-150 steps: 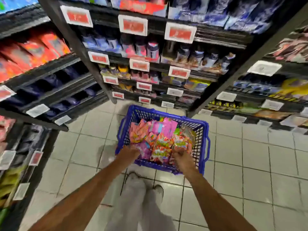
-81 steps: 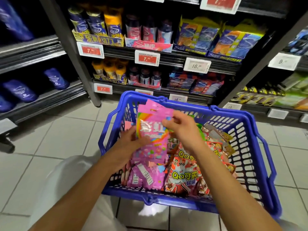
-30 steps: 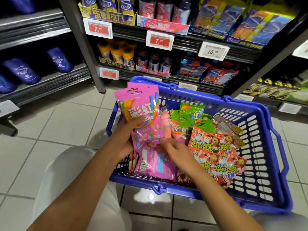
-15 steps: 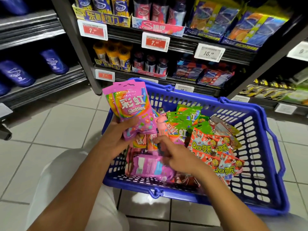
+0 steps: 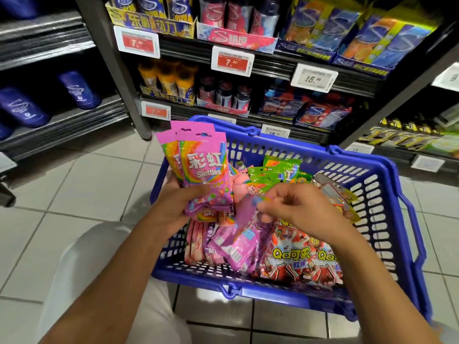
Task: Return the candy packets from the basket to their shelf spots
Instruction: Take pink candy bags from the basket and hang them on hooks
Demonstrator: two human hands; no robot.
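I see my left hand raised over the near-left corner of the blue basket, fingers clamped on the lower end of a fan of pink Skittles packets, held upright; I count at least two, perhaps a third behind (the overlap hides the edges). The front one reads "彩虹" and "Skittles". My right hand hovers above the basket's middle, fingertips pinched together on something small and blurred that I cannot make out. Below it lie red packets lettered "QQ", at least two, with loose pink packets to their left and green packets toward the far wall. The basket stands on the tiled floor before the shelves. Two red price tags read "7", and a white tag reads "15".
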